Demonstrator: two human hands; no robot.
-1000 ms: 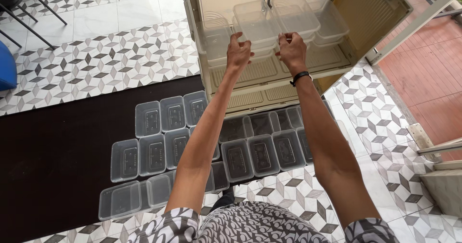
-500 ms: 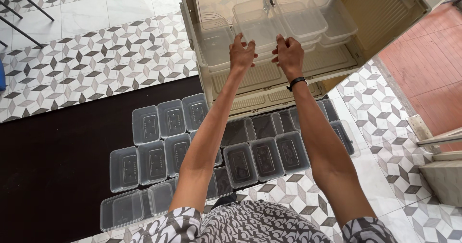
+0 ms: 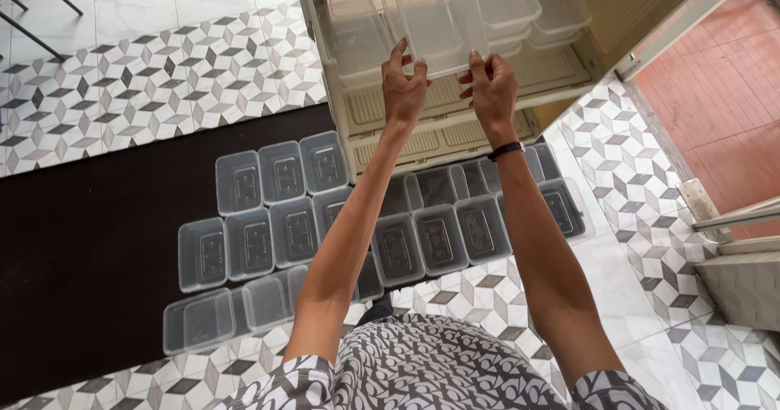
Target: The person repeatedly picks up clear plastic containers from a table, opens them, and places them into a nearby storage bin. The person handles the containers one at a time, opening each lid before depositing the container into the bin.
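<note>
Both my arms reach up to a clear plastic container [image 3: 435, 16] standing on the shelf of an open beige cabinet [image 3: 561, 65]. My left hand [image 3: 404, 85] grips its near left corner, fingers curled on the rim. At its near right corner is my right hand [image 3: 490, 85], which wears a black wrist band. More clear containers [image 3: 520, 0] stand on the same shelf to the right and one [image 3: 357, 36] to the left.
Several empty clear containers [image 3: 284, 223] lie in rows on a dark mat [image 3: 81, 247] on the patterned tile floor below. A red tiled area [image 3: 723, 109] and a pale step [image 3: 747, 280] are at the right. Dark chair legs [image 3: 32, 12] show top left.
The view has moved closer to the cabinet and my hands have shifted slightly lower and right, still on the same container, which now sticks out further over the shelf edge.
</note>
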